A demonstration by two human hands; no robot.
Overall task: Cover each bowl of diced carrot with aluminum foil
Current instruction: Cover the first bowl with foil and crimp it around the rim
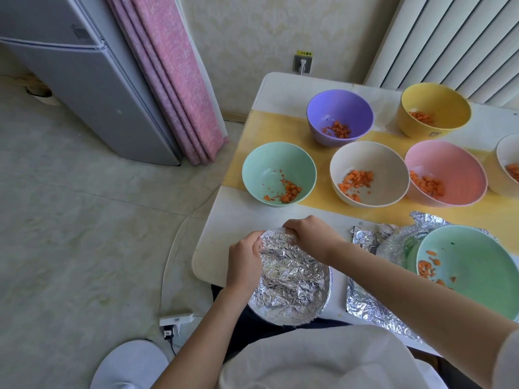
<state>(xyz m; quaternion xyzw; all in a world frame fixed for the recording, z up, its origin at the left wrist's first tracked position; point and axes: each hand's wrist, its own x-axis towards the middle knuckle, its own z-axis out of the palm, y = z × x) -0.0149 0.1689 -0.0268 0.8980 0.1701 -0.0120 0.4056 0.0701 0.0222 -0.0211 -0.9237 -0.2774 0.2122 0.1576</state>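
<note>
The crinkled silver aluminium foil sheet (pixel 292 276) hides everything inside the round bowl nearest us (pixel 330 282), at the near left corner of the white worktop (pixel 224 228). Only a thin bluish sliver of that bowl's rim shows on its right side, so we cannot tell what it holds. A white bowl (pixel 509 161) is cut off by the right edge, and so is part of the large mint-green bowl (pixel 477 265) at near right. This one rests on loose silver foil (pixel 365 304) whose number of sheets we cannot count, with a small folded foil piece (pixel 365 240) beside it. We count eight bowls: one covered and seven open, each open one with orange diced carrot in it. The others are a small mint-green bowl (pixel 278 164), a cream bowl (pixel 369 158), a pink bowl (pixel 449 161), a purple bowl (pixel 339 108) and a yellow bowl (pixel 435 99), standing on or near a yellow runner (pixel 252 127). Both bare forearms reach forward over the covered bowl. The left hand (pixel 244 262) sits at its far-left rim, its grip pinching the foil edge. The right hand (pixel 309 237) curls over the far rim, its grip clenched on the foil, fingertips hidden beneath the knuckles.
</note>
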